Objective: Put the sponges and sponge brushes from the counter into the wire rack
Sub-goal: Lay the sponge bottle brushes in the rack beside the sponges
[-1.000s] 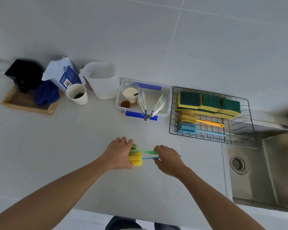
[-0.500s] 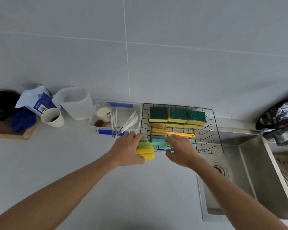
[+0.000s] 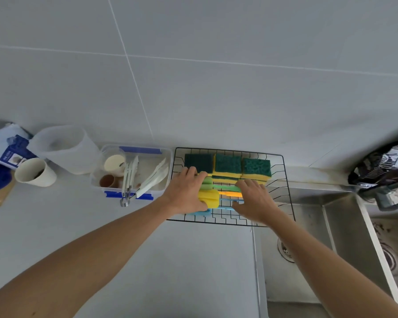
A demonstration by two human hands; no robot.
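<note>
Both hands are now reaching over the wire rack (image 3: 283,180): left hand (image 3: 186,191) gripping the yellow sponge brush (image 3: 209,198), right hand (image 3: 254,199) pinching its handles.

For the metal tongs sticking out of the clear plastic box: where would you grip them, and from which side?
Grip the silver metal tongs at the hinged end, coming from the counter side. That end overhangs the front rim of the clear plastic box, clear of the cups, while the tips lie inside among other utensils.

Sponges (image 3: 228,167) at wire rack (image 3: 283,180) back, sink (image 3: 331,237) right
</note>
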